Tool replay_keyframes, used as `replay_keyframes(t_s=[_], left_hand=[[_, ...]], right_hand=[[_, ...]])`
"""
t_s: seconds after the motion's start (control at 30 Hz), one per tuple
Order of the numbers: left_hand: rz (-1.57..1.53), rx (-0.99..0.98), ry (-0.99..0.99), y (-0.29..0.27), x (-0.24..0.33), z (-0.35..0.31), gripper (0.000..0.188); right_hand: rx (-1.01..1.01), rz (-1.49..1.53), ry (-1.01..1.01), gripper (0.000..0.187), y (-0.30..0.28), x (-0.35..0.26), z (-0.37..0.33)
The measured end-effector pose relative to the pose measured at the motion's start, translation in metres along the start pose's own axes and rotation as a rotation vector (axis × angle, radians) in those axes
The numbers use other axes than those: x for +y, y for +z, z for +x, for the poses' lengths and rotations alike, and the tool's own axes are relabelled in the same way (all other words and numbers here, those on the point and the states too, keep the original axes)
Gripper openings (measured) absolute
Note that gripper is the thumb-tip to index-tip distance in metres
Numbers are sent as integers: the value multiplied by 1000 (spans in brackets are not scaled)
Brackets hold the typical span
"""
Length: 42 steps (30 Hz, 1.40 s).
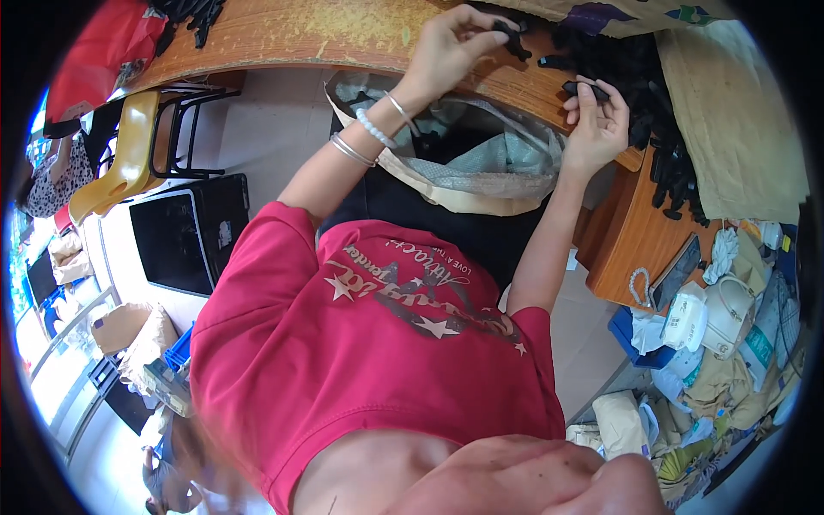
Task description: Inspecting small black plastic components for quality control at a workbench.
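Observation:
My left hand (pixel 451 51), with bracelets on its wrist, reaches over the wooden table and pinches a small black piece (pixel 515 41) between thumb and fingers. My right hand (pixel 599 124) is curled around another small black piece (pixel 592 91) at the table's near edge. Both pieces look like dark moulded parts; their exact kind is too small to make out. A heap of similar black pieces (pixel 674 172) spreads along the table beside my right hand. Below my hands, a large open sack (pixel 463 199) with a pale woven lining rests at my lap, its inside dark.
The worn wooden table (pixel 292 34) curves across the far side. Brown paper sacking (pixel 730 120) lies at the right, near a phone (pixel 676 273), a beaded bracelet (pixel 639 286) and a white handbag (pixel 728 316). A yellow chair (pixel 129 163) stands left; other people are beyond.

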<state>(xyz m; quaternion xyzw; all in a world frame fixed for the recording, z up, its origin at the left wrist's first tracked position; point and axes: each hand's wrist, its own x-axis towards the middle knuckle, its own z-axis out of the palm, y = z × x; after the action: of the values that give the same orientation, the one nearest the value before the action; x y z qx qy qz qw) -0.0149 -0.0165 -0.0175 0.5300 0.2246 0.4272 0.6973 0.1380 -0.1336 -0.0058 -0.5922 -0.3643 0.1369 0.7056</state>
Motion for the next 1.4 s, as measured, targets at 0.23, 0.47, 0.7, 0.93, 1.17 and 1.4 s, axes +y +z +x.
replay_keyframes(t_s=[0.23,0.47,0.7,0.93,1.17,1.4], left_hand=[[-124,-34,-457,4,28,-14,31],[250,-206,-258,17,44,-23,30],[735,-242,166,26,41,-40,40],[819,-320,332,16,41,-38,36],[811,-362,285,16,40,-41,37],[755,-484,177,-4,29,-34,44]], right_hand=[[-198,55,250,20,1,-21,-13],[-388,215,275,20,13,-30,-24],[-83,244,217,17,28,-29,-45],[-139,334,222,40,20,-31,-40],[-220,164,227,33,10,-31,-37],[-427,-198,32,27,-15,-17,-26]])
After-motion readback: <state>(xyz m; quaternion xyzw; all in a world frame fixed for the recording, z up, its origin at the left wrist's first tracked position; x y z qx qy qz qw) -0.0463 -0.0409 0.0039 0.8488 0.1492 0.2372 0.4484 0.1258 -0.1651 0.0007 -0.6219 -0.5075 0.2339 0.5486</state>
